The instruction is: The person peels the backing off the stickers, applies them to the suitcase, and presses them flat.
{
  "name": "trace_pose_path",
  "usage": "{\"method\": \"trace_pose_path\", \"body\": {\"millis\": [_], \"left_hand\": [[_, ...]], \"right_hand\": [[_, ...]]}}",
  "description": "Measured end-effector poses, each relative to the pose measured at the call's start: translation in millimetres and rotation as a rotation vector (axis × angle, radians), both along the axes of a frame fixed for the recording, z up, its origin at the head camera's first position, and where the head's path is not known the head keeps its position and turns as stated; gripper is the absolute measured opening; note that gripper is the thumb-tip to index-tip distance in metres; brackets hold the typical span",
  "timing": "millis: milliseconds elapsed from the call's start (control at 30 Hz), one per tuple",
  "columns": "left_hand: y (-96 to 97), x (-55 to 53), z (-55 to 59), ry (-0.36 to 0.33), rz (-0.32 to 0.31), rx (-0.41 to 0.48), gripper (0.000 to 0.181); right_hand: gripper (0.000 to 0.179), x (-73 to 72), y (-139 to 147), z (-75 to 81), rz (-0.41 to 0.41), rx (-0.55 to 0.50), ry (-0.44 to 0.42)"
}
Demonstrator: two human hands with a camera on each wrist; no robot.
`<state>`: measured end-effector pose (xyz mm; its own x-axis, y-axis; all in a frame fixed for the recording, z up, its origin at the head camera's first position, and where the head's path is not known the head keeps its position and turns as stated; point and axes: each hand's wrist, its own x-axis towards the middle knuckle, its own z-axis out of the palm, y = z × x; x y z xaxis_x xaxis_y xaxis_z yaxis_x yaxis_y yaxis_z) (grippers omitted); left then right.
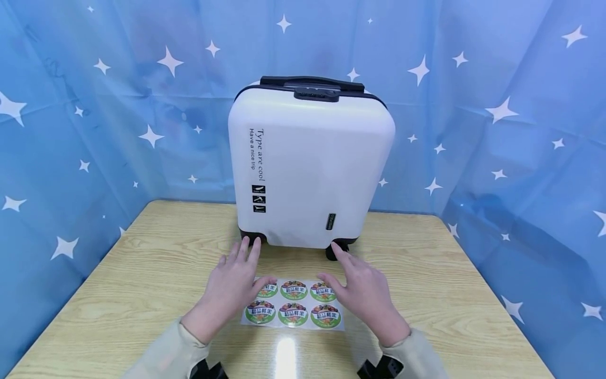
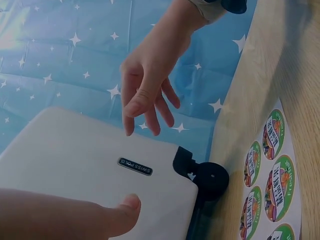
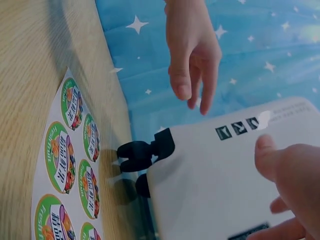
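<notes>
A white hard-shell suitcase (image 1: 303, 168) stands upright on its wheels, with black trim, a top handle and small printed text. In front of it lies a sheet of round fruit stickers (image 1: 293, 321), flat on the wood. My left hand (image 1: 233, 281) is over the sheet's left edge, fingers relaxed and pointing at the suitcase's lower left corner. My right hand (image 1: 362, 289) mirrors it over the sheet's right edge, its fingertips overlapping the lower right wheel (image 1: 332, 252) in the head view. In both wrist views the hands hold nothing; thumbs and fingers are spread apart.
The light wooden table (image 1: 156, 273) runs up to a blue curtain (image 1: 118, 131) with white stars, which encloses the back and both sides. The suitcase stands near the table's far edge, close to the curtain.
</notes>
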<state>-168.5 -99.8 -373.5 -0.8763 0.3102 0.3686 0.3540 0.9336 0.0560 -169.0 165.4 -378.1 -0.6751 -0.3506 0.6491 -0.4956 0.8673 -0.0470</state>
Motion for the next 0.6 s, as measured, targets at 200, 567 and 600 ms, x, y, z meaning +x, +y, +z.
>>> {"method": "trace_pose_path", "body": {"millis": [200, 567, 600], "left_hand": [[-2.9, -0.7, -6.1, 0.047, -0.019, 0.030, 0.075], [-1.9, -12.6, -16.5, 0.050, -0.073, 0.148, 0.049], [-2.1, -13.0, -17.5, 0.042, -0.067, 0.153, 0.048]], "right_hand": [[0.060, 0.1, -7, -3.2, 0.002, -0.011, -0.019], [0.043, -1.3, -18, -8.8, 0.008, -0.019, -0.066], [0.042, -1.5, -19, -9.1, 0.007, -0.016, -0.075]]}}
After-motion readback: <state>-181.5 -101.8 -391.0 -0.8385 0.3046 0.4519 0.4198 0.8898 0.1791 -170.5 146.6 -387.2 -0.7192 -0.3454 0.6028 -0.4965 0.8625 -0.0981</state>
